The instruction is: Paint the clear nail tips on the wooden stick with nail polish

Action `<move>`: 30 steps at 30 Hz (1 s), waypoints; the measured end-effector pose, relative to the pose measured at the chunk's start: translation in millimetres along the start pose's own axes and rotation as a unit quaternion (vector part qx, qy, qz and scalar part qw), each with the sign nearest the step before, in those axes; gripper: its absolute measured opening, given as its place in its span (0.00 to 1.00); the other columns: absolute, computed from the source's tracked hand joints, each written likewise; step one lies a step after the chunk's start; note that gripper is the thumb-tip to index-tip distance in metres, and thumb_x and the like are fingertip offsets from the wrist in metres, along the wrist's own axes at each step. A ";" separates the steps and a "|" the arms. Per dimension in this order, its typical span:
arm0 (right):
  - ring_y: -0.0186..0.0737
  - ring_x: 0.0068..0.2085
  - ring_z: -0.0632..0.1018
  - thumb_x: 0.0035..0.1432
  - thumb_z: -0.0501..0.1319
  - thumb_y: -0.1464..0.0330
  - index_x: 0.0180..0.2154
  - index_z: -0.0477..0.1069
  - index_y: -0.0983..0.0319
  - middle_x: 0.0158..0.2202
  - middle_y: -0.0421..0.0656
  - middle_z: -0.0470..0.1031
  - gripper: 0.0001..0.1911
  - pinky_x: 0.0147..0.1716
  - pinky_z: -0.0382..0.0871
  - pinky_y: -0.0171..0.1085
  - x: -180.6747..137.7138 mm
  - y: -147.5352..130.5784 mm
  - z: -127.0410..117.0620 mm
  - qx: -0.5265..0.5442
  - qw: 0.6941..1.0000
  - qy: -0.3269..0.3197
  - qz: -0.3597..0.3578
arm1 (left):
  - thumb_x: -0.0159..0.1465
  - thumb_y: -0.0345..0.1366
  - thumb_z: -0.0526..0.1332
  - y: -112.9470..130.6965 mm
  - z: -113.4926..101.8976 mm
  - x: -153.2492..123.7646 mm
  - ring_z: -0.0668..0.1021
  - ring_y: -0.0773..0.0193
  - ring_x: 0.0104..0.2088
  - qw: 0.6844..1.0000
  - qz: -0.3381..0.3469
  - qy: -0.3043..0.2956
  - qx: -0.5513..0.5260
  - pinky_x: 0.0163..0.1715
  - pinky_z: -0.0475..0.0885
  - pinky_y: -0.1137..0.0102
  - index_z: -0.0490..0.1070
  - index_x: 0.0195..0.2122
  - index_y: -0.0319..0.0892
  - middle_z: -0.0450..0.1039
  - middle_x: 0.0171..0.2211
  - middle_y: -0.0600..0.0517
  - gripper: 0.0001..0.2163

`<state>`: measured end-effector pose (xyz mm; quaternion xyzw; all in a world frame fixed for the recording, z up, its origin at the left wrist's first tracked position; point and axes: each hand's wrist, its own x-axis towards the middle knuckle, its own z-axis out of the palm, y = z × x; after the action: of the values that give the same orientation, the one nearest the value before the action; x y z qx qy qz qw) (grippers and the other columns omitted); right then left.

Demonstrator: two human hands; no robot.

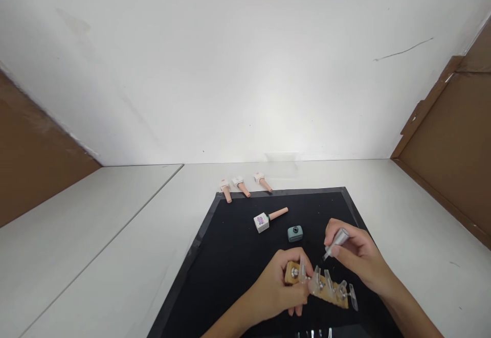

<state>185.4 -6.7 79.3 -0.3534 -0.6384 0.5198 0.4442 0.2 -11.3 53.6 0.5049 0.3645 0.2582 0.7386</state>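
Head view: the left hand is curled around the left end of a wooden strip, fingers closed over it, steadying it on the near part of the black mat. The right hand pinches a silver brush between thumb and fingertips, its tip angled down toward the strip. The strip carries 5 clear nail tips standing in a row. Just beyond it sits a teal bottle; a white bottle lies farther left. 3 small bottles lie on the table past the mat's far edge.

No legible txt; bottle label blurred
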 end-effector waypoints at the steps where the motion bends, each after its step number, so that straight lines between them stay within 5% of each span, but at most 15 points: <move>1: 0.35 0.28 0.62 0.59 0.59 0.57 0.30 0.69 0.57 0.27 0.37 0.60 0.12 0.28 0.56 0.33 -0.1 0.5 0.2 0.011 1.000 0.002 -0.003 | 0.45 0.31 0.59 -0.2 -0.3 -0.3 0.66 0.75 0.11 1.000 0.002 0.000 0.002 0.10 0.59 0.82 0.62 0.24 0.41 0.64 0.13 0.61 0.06; 8: 0.35 0.27 0.62 0.59 0.60 0.56 0.29 0.70 0.58 0.26 0.37 0.60 0.13 0.27 0.56 0.34 1.3 -4.2 1.9 0.028 0.999 -0.040 -0.007 | 0.45 0.32 0.61 4.3 0.6 1.1 0.66 0.76 0.12 1.000 0.012 -0.003 0.010 0.10 0.60 0.82 0.61 0.23 0.41 0.63 0.13 0.61 0.08; 14: 0.35 0.26 0.62 0.58 0.60 0.56 0.29 0.69 0.59 0.26 0.37 0.60 0.14 0.27 0.57 0.34 0.9 -0.3 0.7 0.002 1.000 0.020 0.010 | 0.44 0.31 0.60 0.0 0.2 -0.6 0.66 0.75 0.12 1.000 0.019 -0.001 0.020 0.10 0.60 0.82 0.62 0.23 0.40 0.63 0.13 0.60 0.06; 21: 0.35 0.25 0.63 0.58 0.59 0.54 0.28 0.69 0.60 0.25 0.37 0.60 0.17 0.25 0.58 0.35 1.7 -4.6 2.4 0.006 0.999 -0.042 -0.001 | 0.43 0.30 0.59 4.3 1.9 1.2 0.66 0.75 0.12 0.999 0.020 0.004 0.026 0.10 0.60 0.82 0.62 0.23 0.41 0.63 0.13 0.61 0.06; 27: 0.35 0.26 0.62 0.58 0.59 0.53 0.28 0.68 0.60 0.25 0.38 0.60 0.17 0.25 0.58 0.35 2.3 -2.9 1.0 -0.025 1.000 0.012 0.013 | 0.44 0.31 0.59 -1.7 0.8 3.3 0.66 0.75 0.12 0.999 0.019 0.008 0.030 0.10 0.59 0.82 0.62 0.22 0.41 0.63 0.13 0.61 0.06; 30: 0.35 0.26 0.63 0.58 0.59 0.54 0.29 0.69 0.60 0.25 0.38 0.61 0.16 0.25 0.58 0.34 1.4 -2.2 1.1 0.015 0.999 -0.025 -0.016 | 0.44 0.30 0.59 -1.4 -0.6 3.9 0.66 0.75 0.12 0.999 0.021 0.010 0.034 0.10 0.60 0.82 0.62 0.22 0.41 0.62 0.13 0.61 0.06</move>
<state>183.8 -6.2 81.7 -0.3230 -0.6471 0.5310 0.4415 2.1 -8.5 51.1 0.5343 0.3699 0.2660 0.7120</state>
